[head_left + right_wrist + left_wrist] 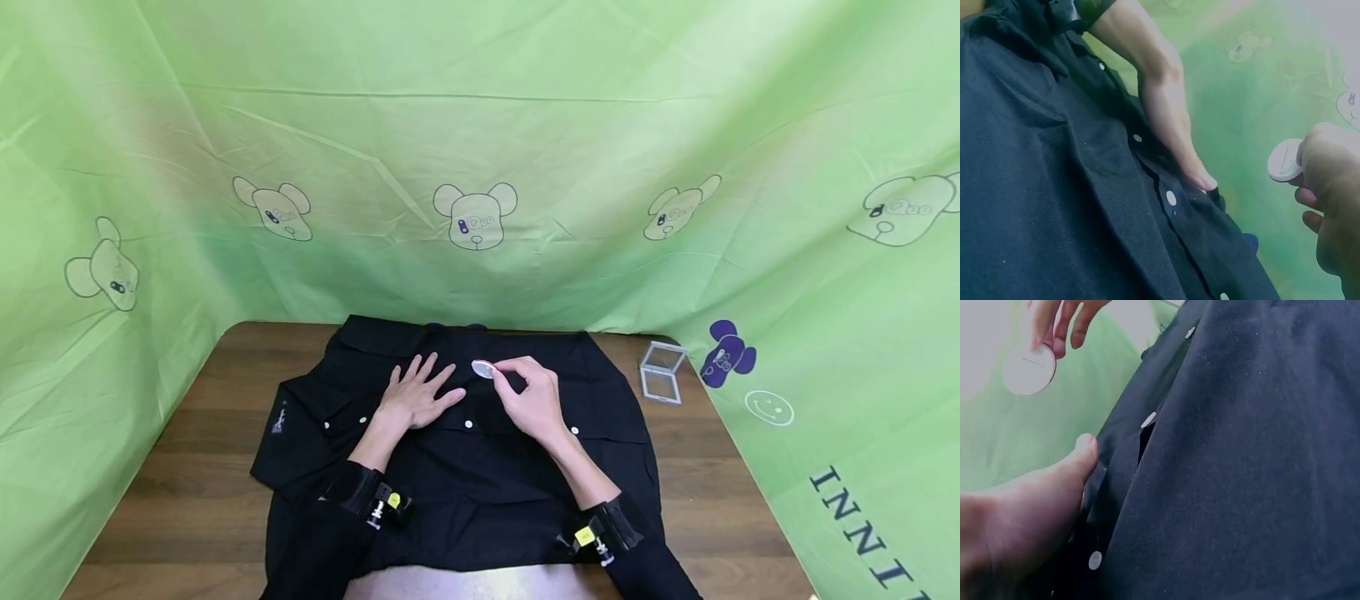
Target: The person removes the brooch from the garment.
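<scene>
A black shirt [480, 475] with white buttons lies spread over the table, its buttoned edge running crosswise. My left hand [415, 400] rests flat on the upper part of the shirt, fingers spread. Between thumb and fingers, my right hand [534, 402] pinches a thin, round white disc [482, 369] and holds it above the shirt, to the right of the left hand. A short dark line crosses the face of the disc [1030, 370] in the left wrist view. One white button [468, 424] sits below and between the two hands.
An opened clear square case [662, 372] lies at the table's back right corner. Wooden tabletop [180, 500] shows on both sides of the shirt. A green cloth [480, 125] printed with bear heads hangs behind and around the table.
</scene>
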`<state>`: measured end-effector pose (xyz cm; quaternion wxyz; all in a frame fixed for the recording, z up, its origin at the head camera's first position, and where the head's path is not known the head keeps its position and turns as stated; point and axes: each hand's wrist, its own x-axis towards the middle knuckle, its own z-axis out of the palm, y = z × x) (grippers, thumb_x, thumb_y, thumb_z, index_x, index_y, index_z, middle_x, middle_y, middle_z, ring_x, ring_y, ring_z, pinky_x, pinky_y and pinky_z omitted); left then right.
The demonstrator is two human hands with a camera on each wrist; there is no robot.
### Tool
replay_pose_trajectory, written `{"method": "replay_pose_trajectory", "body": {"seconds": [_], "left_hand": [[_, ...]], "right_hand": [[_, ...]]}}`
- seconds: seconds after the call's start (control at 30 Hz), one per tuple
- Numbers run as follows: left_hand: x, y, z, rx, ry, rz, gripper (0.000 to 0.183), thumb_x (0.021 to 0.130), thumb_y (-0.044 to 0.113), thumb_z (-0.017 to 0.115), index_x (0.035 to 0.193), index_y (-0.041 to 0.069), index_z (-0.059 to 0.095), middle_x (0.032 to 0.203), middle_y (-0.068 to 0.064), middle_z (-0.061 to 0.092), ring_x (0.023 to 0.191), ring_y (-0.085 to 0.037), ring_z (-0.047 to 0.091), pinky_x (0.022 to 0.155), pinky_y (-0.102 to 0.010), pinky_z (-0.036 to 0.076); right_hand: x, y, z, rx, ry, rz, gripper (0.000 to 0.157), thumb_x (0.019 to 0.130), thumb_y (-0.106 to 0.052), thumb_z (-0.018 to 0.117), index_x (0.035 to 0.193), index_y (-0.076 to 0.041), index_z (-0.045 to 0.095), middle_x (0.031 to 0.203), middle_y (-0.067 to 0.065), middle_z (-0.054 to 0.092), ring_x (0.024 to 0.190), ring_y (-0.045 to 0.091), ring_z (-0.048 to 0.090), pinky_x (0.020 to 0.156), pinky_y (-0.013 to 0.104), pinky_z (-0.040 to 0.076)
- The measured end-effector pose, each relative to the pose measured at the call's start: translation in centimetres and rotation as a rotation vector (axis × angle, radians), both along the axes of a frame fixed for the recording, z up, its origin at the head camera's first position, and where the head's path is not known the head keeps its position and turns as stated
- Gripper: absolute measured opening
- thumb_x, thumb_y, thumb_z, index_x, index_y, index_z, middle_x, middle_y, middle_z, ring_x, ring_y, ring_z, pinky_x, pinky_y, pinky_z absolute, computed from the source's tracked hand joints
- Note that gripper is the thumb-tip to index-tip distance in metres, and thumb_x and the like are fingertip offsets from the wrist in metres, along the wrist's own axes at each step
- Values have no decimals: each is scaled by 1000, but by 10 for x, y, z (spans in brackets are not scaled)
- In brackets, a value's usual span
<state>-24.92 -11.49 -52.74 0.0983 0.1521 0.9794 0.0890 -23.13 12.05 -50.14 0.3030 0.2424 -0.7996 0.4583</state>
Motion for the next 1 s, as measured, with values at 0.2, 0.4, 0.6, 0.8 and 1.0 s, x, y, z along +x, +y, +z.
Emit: {"method": "replay_pose_trajectory", "body": {"seconds": [0.2, 0.4, 0.6, 0.8, 1.0], "left_hand": [[-6, 4, -4, 5, -14, 25, 79, 102, 75, 20, 167, 31, 25, 172, -7, 6, 153, -33, 0, 120, -64, 6], [-8, 9, -10, 16, 46, 42, 77, 102, 74, 25, 166, 33, 26, 172, -7, 7, 153, -33, 2, 120, -64, 7], [-8, 26, -11, 13, 212, -78, 70, 103, 71, 30, 164, 35, 33, 171, -2, 15, 153, -32, 8, 120, -64, 12], [-9, 47, -12, -37, 167, -163, 71, 102, 73, 26, 164, 38, 31, 171, 2, 16, 153, -29, 8, 120, -62, 11], [-8, 56, -15, -62, 122, -130, 76, 101, 75, 25, 165, 35, 28, 171, 3, 14, 154, -29, 7, 121, -61, 13]], "right_hand": [[0, 2, -3, -14, 16, -6, 8, 84, -5, 80, 91, -6, 83, 87, 4, 78, 84, 19, 71, 71, 46, 55], [1, 7, -2, -20, 23, -32, 7, 84, -7, 81, 91, -7, 83, 86, 3, 78, 81, 21, 71, 71, 40, 55], [3, 17, 5, -32, 15, -64, 7, 85, -8, 81, 91, -5, 83, 87, 4, 78, 84, 18, 71, 74, 41, 55], [4, 21, 6, -48, 36, -75, 7, 84, -5, 82, 90, -5, 83, 86, 6, 78, 81, 24, 72, 72, 37, 54], [4, 24, 4, -49, 72, -81, 8, 82, -4, 83, 90, -5, 83, 85, 7, 78, 79, 24, 72, 71, 35, 53]]}}
